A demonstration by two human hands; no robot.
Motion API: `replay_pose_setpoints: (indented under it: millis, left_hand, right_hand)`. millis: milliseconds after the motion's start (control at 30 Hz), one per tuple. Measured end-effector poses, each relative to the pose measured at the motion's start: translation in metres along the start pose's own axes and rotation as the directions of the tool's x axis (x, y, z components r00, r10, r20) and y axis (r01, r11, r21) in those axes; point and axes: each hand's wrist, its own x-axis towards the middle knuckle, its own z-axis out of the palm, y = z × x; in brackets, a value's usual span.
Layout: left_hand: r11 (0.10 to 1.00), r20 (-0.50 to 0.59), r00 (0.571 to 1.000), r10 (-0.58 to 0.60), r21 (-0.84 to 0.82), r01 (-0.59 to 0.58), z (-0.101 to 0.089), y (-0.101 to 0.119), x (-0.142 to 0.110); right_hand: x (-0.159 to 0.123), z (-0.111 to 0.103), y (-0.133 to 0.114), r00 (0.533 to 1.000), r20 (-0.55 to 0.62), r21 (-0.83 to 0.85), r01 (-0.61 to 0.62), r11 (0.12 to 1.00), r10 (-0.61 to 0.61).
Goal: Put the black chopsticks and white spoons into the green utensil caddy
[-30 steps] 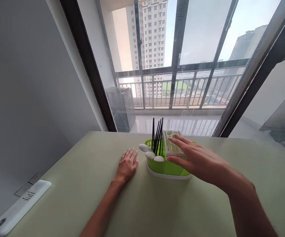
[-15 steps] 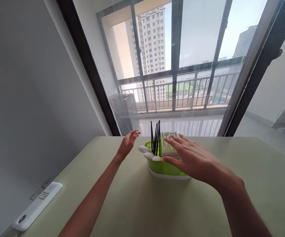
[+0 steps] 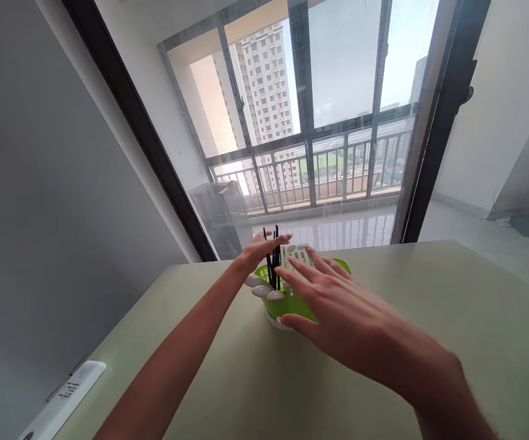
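Note:
A green utensil holder (image 3: 291, 307) with a white base stands on the pale green table. Several black chopsticks (image 3: 276, 260) rise upright from its left part. White spoons (image 3: 275, 294) rest with their bowls out over the left rim. A white slotted rack (image 3: 297, 252) is on the holder, partly covered by my right hand. My left hand (image 3: 259, 249) is at the chopsticks with fingers stretched out; whether it touches them I cannot tell. My right hand (image 3: 322, 290) is spread flat, palm down, over the front right of the holder, hiding much of it.
A white power strip (image 3: 65, 397) lies along the left edge of the table (image 3: 209, 391), by the grey wall. Beyond the far edge is a glass door with a dark frame (image 3: 423, 177), with a balcony behind it.
My left hand has moved right, from beside the holder to the chopsticks. My right hand has shifted left and lower across the holder, fingers spread wider. The view has turned and tilted slightly.

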Motion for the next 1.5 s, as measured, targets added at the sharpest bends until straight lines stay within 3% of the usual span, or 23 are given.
replay_pose_setpoints:
  millis: [133,433,867,1100,1200,1333,1500]
  left_hand:
    - [0.992,0.062,0.992,-0.109,-0.062,0.113,0.006,0.007,-0.002]
    - [0.985,0.142,0.982,-0.124,-0.1,0.139,0.005,0.002,-0.007]
    - [0.979,0.023,0.999,-0.034,-0.198,0.038,-0.001,0.011,-0.036]
    - [0.933,-0.098,0.994,0.053,-0.351,-0.084,-0.028,0.034,-0.055]
    - [0.844,-0.225,0.972,0.059,-0.509,-0.169,-0.049,0.045,-0.065]
    - [0.639,-0.37,0.929,0.002,-0.714,-0.286,-0.084,0.054,-0.08]
    - [0.387,-0.446,0.887,-0.116,-0.843,-0.373,-0.129,0.043,-0.109]
  right_hand:
    - [-0.011,0.0,-0.001,0.998,-0.025,0.057,0.054,0.997,-0.052]
    - [-0.015,-0.008,-0.003,0.999,0.015,0.076,0.047,0.996,-0.048]
    - [-0.02,0.002,0.001,0.993,-0.004,0.09,0.114,0.989,-0.114]
    - [-0.019,-0.006,0.002,0.987,0.106,0.159,0.099,0.982,-0.116]
    - [-0.02,-0.003,0.002,0.983,0.138,0.173,0.095,0.98,-0.12]
    - [-0.022,-0.004,-0.003,0.979,0.128,0.189,0.132,0.973,-0.157]
    - [-0.024,-0.007,-0.005,0.975,0.119,0.234,0.156,0.96,-0.188]
